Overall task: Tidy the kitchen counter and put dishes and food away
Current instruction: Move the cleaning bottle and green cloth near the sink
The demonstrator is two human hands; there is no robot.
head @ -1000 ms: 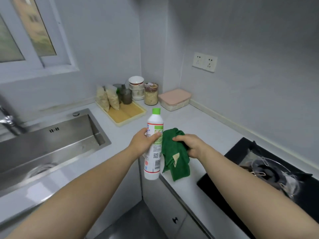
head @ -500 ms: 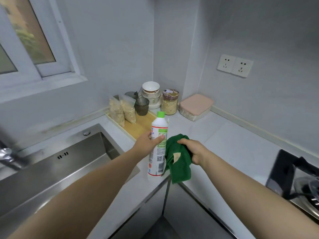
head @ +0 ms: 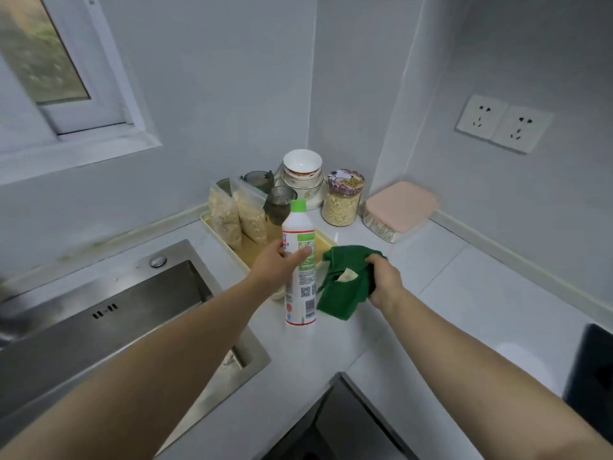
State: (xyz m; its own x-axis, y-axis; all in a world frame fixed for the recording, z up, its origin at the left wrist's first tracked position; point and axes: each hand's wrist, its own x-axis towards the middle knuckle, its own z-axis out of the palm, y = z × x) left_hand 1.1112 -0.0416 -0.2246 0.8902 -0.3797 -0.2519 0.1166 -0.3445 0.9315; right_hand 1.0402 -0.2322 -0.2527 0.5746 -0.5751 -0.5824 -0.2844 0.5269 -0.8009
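Right now our left hand (head: 276,266) wraps its fingers and thumb round the middle of the upright white plastic bottle with the green cap (head: 298,230), whose base sits on or just over the white counter (head: 464,293) (we cannot tell which), right of the steel sink (head: 99,330). Just right of it, our right hand (head: 384,282) clutches a bunched dark green cloth (head: 343,290) in curled fingers. Farther back stand a yellow tray (head: 326,240), a glass jar of oats (head: 341,202) and a pink-lidded box (head: 401,205).
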